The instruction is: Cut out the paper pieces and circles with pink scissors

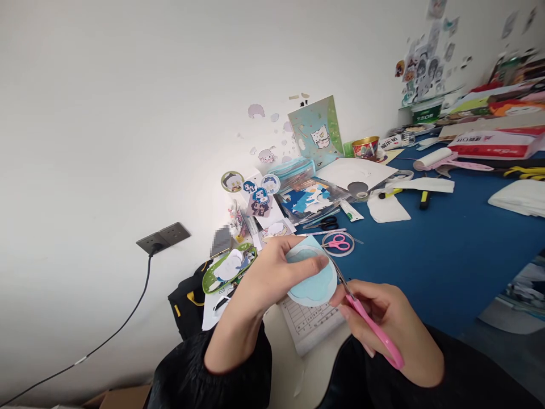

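My left hand point(281, 272) pinches a rounded piece of light blue paper point(317, 284), its thumb lying across the front. A paler rim runs round the piece, and a straight corner sticks up at its top. In my right hand point(383, 318) is a pair of scissors point(374, 329) with pink handles. Their metal blades point up and left along the right edge of the paper; I cannot tell whether they are fully closed. Below the paper lies a printed sheet with a grid point(315, 326), partly hidden by my hands.
Behind the paper, smaller pink scissors point(338, 242) lie on a round clear ring, near black-handled scissors point(327, 223). A green tray point(208, 281) with cut-outs stands left. Further back are a bag of blue scraps point(309, 199), a lint roller point(434, 159) and a tin point(366, 147). A socket point(164, 238) sits on the wall.
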Motion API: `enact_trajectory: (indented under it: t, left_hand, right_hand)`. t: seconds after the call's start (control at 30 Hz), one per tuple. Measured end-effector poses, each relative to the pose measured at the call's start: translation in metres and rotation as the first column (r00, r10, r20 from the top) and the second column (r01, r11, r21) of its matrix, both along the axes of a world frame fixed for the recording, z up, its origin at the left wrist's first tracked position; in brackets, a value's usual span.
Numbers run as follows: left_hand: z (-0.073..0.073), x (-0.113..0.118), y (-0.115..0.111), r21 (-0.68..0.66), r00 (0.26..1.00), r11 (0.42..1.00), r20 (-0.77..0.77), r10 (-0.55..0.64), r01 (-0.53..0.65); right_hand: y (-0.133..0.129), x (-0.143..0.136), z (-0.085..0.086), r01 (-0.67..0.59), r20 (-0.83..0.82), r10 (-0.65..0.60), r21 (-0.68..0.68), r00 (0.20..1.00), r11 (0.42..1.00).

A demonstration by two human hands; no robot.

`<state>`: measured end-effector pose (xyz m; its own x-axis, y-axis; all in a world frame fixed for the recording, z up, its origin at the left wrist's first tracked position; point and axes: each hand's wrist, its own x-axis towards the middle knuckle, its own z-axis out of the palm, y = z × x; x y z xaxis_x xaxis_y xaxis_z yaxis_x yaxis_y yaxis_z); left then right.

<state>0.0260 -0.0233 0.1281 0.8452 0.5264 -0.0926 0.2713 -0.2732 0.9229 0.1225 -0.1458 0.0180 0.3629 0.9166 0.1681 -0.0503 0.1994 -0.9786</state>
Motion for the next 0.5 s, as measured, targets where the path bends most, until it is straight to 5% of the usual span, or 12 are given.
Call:
enact_trajectory:
  t: [0.5]
  left_hand:
    - [0.0004, -0.0007, -0.0015, 0.019, 1.0, 1.0, -0.026, -0.009, 0.009]
  right_hand:
    - [-0.0026, 0.002, 0.0032, -0.051, -0.002, 0.052, 0.085, 0.999, 0.995]
